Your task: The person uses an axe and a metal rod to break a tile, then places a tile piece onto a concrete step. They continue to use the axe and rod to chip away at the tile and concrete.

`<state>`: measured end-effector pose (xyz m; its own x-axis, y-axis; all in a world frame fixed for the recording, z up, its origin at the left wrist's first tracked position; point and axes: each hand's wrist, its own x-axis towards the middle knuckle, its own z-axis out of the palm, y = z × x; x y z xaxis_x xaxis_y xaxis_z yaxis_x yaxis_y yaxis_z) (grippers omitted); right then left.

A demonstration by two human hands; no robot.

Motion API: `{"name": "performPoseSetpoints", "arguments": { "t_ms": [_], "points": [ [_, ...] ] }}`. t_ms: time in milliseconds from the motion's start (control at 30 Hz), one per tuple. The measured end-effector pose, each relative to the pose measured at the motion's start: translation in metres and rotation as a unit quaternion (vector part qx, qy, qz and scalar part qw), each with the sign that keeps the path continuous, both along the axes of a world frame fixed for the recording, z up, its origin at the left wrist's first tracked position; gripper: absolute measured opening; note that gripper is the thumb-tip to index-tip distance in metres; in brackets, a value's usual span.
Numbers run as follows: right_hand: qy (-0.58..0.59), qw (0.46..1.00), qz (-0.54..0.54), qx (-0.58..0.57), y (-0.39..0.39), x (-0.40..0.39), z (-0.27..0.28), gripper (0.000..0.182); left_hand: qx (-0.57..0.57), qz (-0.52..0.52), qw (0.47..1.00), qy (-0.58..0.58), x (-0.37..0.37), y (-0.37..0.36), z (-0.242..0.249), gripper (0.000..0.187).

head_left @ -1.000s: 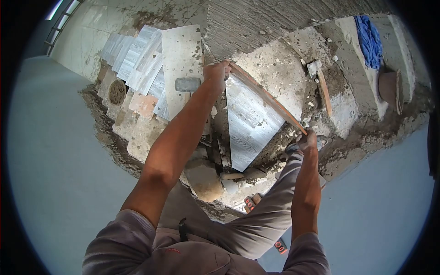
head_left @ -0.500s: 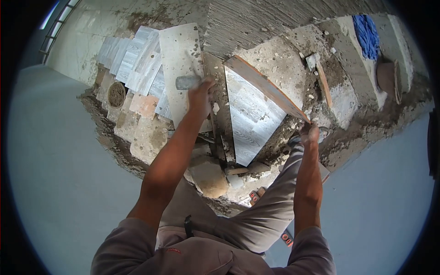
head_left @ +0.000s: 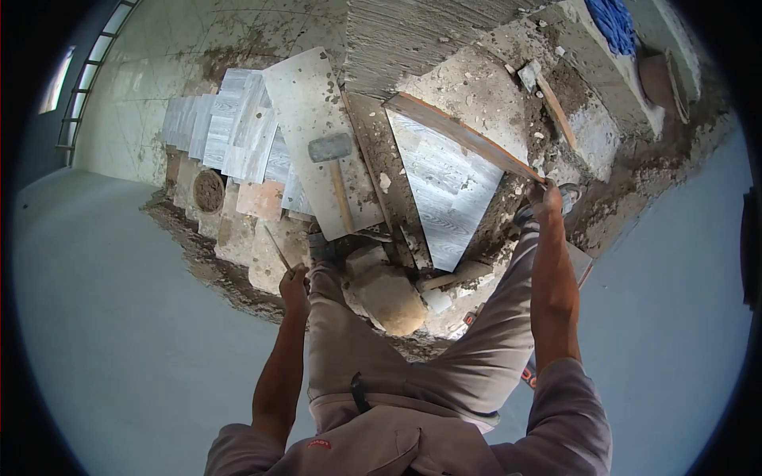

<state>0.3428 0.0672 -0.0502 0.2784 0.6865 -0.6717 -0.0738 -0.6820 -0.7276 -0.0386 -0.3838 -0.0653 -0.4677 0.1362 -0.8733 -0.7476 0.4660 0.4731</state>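
My left hand (head_left: 294, 287) is closed on a thin stick-like tool (head_left: 277, 245), its tip pointing up and left. My right hand (head_left: 544, 200) grips the lower right end of a long narrow wooden board (head_left: 468, 137). This board runs along the upper edge of a tapered grey wood-look tile (head_left: 446, 184) in the stair corner. A mallet (head_left: 329, 148) with a dusty grey head and wooden handle lies on a pale, spattered slab (head_left: 298, 91), out of both hands.
Grey wood-look tiles (head_left: 230, 119) cover steps at left, near a round bucket of mortar (head_left: 209, 190). A hammer (head_left: 556, 107) lies on rubble at upper right. Blue cloth (head_left: 612, 25) and a brown bucket (head_left: 660, 82) stand beyond. A rounded stone-like piece (head_left: 393, 303) sits between my legs.
My left hand has left the mallet on the slab, moved down and left, and now holds the thin tool. My right hand keeps its hold on the board. The view has shifted slightly.
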Motion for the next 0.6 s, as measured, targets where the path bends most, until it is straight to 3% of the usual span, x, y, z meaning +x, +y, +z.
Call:
{"name": "performPoseSetpoints", "arguments": {
  "t_ms": [333,600],
  "points": [
    [-0.132,0.991,-0.028,0.006,0.01,-0.017,0.007,0.024,-0.041,0.045,0.998,0.009,-0.01,-0.049,0.014,0.016],
    [-0.114,0.993,-0.031,0.028,0.023,-0.007,-0.006,0.036,-0.031,0.039,0.999,-0.014,0.002,-0.042,0.014,0.017]
  ]
}}
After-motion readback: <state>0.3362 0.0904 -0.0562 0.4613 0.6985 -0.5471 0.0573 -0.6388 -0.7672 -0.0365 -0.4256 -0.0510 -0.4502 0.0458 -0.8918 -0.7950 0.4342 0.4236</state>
